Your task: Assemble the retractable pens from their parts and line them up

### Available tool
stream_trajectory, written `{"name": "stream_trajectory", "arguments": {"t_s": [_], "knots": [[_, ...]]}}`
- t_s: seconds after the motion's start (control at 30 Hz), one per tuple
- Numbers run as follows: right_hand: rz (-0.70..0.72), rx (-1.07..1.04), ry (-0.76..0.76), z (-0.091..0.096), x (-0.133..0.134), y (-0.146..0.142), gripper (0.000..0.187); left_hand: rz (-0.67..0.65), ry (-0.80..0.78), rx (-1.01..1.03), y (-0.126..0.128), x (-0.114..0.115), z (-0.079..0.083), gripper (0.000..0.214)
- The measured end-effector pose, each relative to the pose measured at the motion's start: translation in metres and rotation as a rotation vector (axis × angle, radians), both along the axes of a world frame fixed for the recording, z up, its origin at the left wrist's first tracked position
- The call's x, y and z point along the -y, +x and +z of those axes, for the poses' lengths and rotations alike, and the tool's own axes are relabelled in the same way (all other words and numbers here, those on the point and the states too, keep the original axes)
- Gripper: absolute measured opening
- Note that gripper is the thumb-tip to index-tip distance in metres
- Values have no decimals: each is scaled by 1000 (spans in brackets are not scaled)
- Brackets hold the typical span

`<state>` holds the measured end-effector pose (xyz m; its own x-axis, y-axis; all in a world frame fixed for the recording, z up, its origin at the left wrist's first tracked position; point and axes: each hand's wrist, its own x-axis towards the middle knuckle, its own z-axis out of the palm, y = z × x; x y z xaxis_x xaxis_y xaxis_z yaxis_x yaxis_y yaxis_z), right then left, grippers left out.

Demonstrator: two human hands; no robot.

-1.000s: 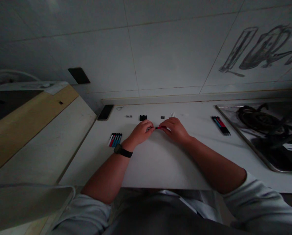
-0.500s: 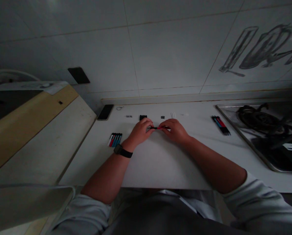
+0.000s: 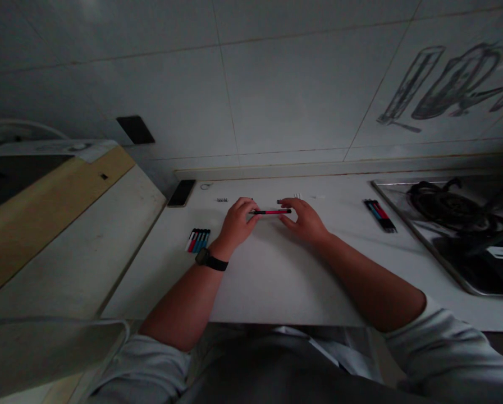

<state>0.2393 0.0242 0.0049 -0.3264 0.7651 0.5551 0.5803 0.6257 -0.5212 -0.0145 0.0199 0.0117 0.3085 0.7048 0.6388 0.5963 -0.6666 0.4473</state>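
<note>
A red pen with black ends [image 3: 270, 212] lies level above the counter. My left hand [image 3: 237, 221] pinches it at its left end, where a thin pointed tip shows. Around the pen's right end my right hand [image 3: 304, 220] is open, thumb and fingers apart, the black end showing between them. Beyond the hands sit a row of small springs [image 3: 222, 200] and some white sticks [image 3: 297, 196], the latter partly behind my right hand. To the left lies a row of pen barrels [image 3: 198, 240], white, red and blue with black ends.
Several red, blue and black pens [image 3: 380, 216] lie at the right, beside a gas stove [image 3: 445, 224] in a metal tray. A phone [image 3: 181, 193] and a small ring [image 3: 206, 186] rest at the back left. A tiled wall [image 3: 285, 101] closes off the white counter.
My right hand's grip on the pen has loosened, its fingers spreading apart. The pen has risen slightly away from me and more of its red body shows. My left hand still holds it.
</note>
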Motion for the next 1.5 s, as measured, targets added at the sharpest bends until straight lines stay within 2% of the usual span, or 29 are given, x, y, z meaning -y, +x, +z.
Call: {"name": "stream_trajectory", "arguments": {"t_s": [0.13, 0.3, 0.43, 0.6, 0.97, 1.1, 1.33, 1.4, 1.5], "knots": [[-53, -275, -199, -3, -8, 0, 25, 45, 32, 108, -2, -2, 3, 18], [59, -610, -440, -7, -15, -4, 33, 40, 16, 113, -1, -1, 2, 21], [86, -772, -520, -1, -14, -2, 35, 37, -51, 66, 0, 2, -1, 34], [57, -781, -540, 3, -14, 2, 38, 62, -53, 30, 0, 4, -2, 38], [-1, -803, -441, 12, -21, 13, 36, 40, -85, -34, 0, 3, -6, 44], [-83, -789, -297, 25, -27, 31, 37, 23, -107, -52, -1, 3, -9, 46], [-300, -810, 145, 60, -37, 95, 31, 18, -160, -63, -2, 1, -14, 63], [-372, -762, 207, 65, -39, 120, 29, 11, -170, -67, -3, 0, -15, 64], [-478, -645, 203, 64, -41, 157, 27, -3, -183, -80, -3, -1, -17, 65]]}}
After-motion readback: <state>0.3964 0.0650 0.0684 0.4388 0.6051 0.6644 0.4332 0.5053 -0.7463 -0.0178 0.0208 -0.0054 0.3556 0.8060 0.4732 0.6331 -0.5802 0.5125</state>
